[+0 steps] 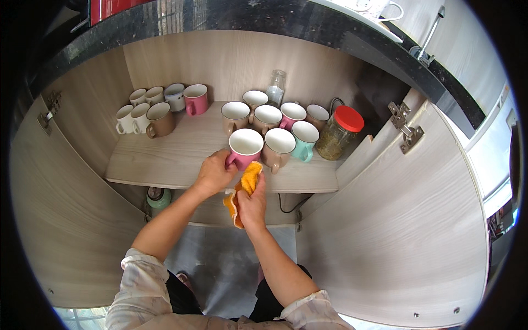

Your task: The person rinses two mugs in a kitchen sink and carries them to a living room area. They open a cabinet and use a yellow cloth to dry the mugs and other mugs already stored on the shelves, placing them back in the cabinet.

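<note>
My left hand (215,174) is closed on the handle of a pink mug (246,148) at the front of the shelf's right-hand group. Bunched in my right hand (253,206) is an orange cloth (251,179), its top end close to the pink mug's front. A light brown mug (278,148) stands just right of the pink one, and a mint green mug (304,142) is beside that. Behind them are brown mugs (235,116), another pink mug (292,114) and a clear glass jar (276,85).
Several white mugs (125,118), a brown mug (160,118) and a pink mug (196,99) stand at the shelf's left. A red-lidded jar (340,135) is at its right. Cabinet doors (396,220) hang open on both sides; a dark countertop (236,16) overhangs. A green-topped jar (158,198) sits below.
</note>
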